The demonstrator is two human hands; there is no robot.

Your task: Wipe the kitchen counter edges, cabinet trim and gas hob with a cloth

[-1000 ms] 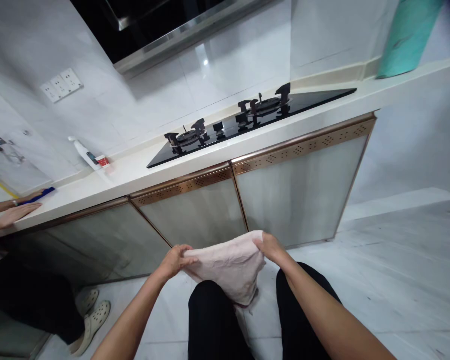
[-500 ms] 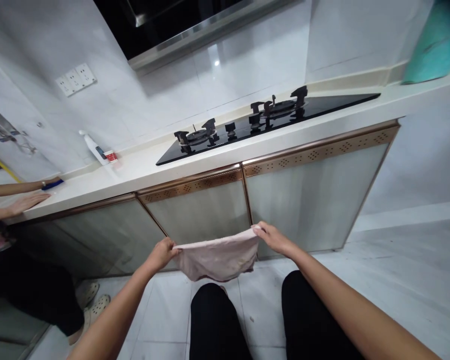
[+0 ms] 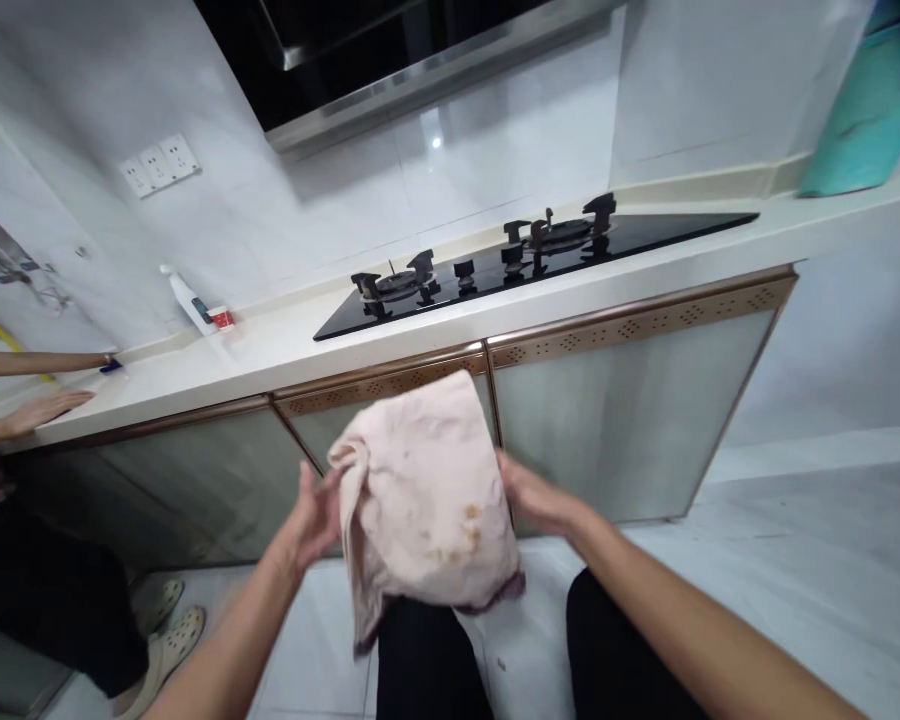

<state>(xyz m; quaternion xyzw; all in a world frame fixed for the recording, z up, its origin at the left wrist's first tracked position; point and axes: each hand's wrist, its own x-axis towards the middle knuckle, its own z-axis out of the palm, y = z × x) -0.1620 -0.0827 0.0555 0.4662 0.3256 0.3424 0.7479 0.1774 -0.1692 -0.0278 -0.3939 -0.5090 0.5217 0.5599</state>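
Note:
A pale pink cloth [image 3: 427, 490] with brown stains and a darker lower edge is spread in the air above my knees, in front of the cabinet doors. At its left edge, where the fabric is folded, my left hand [image 3: 316, 515] has its thumb and fingers apart; the hand is blurred and its fingertips are close to the fold. My right hand [image 3: 534, 492] is against the cloth's right edge. Its fingertips are hidden behind the fabric, so its grip does not show.
A black gas hob [image 3: 487, 275] sits on the white counter [image 3: 270, 358], under a range hood [image 3: 435, 75]. At left are a white bottle [image 3: 191, 302], a red-and-white cup [image 3: 220, 318] and another person's hands [image 3: 52, 408]. A teal container [image 3: 862, 125] stands at right.
The cloth, stretched between both hands and hanging low before, has swung up and now shows its broad stained face. My left hand's fingers have come apart from a pinch.

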